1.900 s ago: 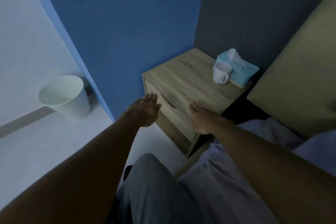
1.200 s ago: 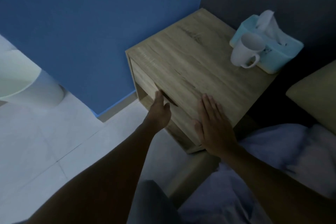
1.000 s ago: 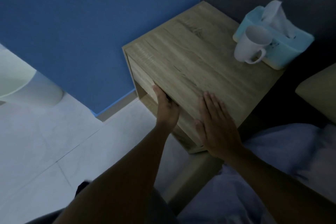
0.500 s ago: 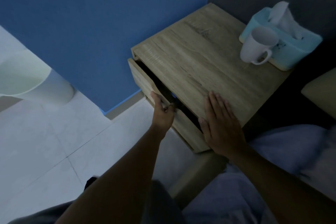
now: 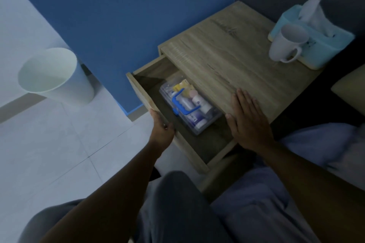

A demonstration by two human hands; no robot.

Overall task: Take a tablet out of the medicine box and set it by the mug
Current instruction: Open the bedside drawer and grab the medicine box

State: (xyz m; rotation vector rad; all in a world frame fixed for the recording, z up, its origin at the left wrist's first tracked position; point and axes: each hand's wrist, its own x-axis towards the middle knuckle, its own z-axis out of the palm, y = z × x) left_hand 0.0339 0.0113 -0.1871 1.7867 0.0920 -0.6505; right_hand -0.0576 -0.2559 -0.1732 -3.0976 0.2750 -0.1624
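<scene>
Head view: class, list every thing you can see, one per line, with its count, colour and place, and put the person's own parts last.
Bedside cabinet: one, light wood, in the corner against the blue wall.
Drawer: one, light wood, pulled open from the cabinet's front.
Medicine box: one, clear with a blue handle, lying in the drawer, lid shut, packets and bottles inside.
Mug: one, white, upright on the cabinet top, far right.
Tissue box: one, pale blue, just behind the mug, a white tissue sticking up.
Bin: one, white, on the floor to the left.
Bedding: pale, lower right.
Left hand: gripping the drawer's front edge.
Right hand: flat on the cabinet top's near edge.
</scene>
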